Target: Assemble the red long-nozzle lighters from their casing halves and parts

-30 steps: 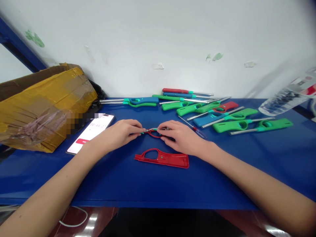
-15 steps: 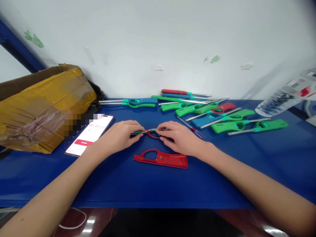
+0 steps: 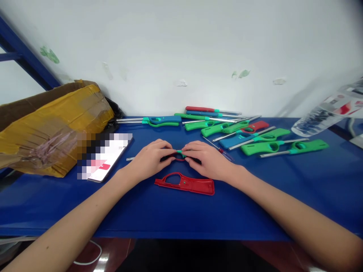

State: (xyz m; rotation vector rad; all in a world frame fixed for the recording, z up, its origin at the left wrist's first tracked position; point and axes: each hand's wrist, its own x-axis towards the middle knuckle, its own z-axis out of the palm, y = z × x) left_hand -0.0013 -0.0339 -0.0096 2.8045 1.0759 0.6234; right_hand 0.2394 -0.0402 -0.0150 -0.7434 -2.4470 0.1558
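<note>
Between my two hands is a partly opened utility lighter, with a red trigger loop and a bit of green showing. My left hand pinches its front end. A metal tip pokes out to the left of that hand. My right hand has its fingers closed on the handle end, covering most of it. Just nearer to me, a loose red half of a lighter handle lies hollow side up on the blue table.
Several green, blue and red lighters lie along the back. A red-handled screwdriver is beyond my right hand. On the left are a phone and a taped carton; a water bottle leans at the right.
My left hand has shifted right along the lighter, closer to my right hand. The metal tip now shows left of it. The loose red half stays put.
</note>
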